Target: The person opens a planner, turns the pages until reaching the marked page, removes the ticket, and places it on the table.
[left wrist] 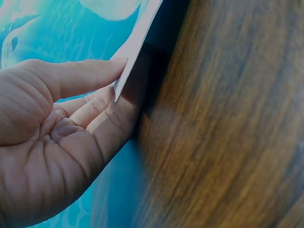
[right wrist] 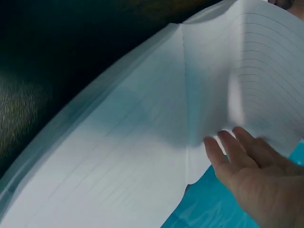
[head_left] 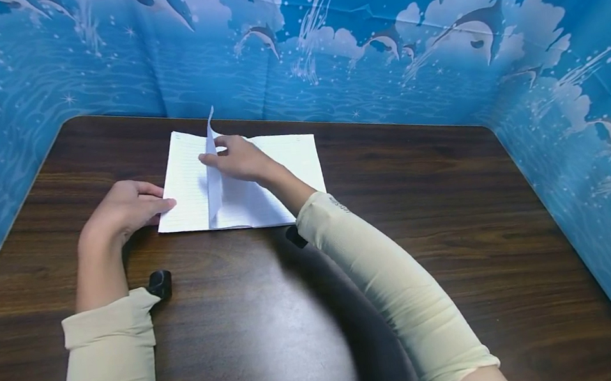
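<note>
An open lined notebook (head_left: 286, 154) lies on the table, with one leaf (head_left: 215, 186) standing partly raised near the middle. At its left edge my left hand (head_left: 125, 211) holds the pages; the left wrist view shows the thumb on one face of the thin edge (left wrist: 128, 71) and the fingers behind it. My right hand (head_left: 243, 159) reaches over the right-hand page to the raised leaf. In the right wrist view, the right hand's fingers (right wrist: 232, 147) are extended and touch the leaf; the thumb cannot be made out there.
The notebook lies toward the back of a dark wood-grain table (head_left: 428, 200). A blue curtain (head_left: 320, 34) with dolphins hangs along the table's far and side edges. Small black devices (head_left: 160, 285) sit at the wrists by the pale sleeves (head_left: 111, 364).
</note>
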Demonstrator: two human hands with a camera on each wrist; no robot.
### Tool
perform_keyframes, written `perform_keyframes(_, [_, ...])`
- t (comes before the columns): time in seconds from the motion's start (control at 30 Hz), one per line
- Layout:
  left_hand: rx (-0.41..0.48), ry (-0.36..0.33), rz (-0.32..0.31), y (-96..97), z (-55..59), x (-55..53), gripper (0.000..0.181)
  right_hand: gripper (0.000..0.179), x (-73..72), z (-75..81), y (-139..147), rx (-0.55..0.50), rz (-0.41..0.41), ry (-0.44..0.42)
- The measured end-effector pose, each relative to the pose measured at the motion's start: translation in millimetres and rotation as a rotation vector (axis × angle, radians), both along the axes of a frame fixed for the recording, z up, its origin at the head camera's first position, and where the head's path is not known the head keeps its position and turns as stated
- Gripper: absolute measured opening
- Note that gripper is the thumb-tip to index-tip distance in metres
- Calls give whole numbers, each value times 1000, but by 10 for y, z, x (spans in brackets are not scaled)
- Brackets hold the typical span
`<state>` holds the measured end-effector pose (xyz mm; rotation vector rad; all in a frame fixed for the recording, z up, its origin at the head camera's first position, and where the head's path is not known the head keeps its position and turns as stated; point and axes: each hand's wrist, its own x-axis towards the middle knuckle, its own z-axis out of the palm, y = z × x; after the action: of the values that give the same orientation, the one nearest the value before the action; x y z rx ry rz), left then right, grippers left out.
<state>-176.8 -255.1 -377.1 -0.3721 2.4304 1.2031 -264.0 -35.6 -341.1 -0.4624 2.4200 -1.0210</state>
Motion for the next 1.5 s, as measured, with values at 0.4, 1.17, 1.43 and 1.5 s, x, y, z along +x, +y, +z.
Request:
perform_keyframes(0.4, [0, 8, -19, -3, 10, -1, 58, 75, 110, -45, -113, 289, 322, -116])
perform_keyframes(1.17, [19, 12, -18, -6, 14, 13, 61, 91, 161, -140, -150, 618, 495, 89])
perform_keyframes(1.43, [3, 24, -9, 16, 18, 23, 60, 86, 140, -145, -90, 520, 466, 119])
perform_keyframes(1.5, [0, 25, -10, 17, 15, 21, 60, 83, 134, -145, -65, 486, 443, 144])
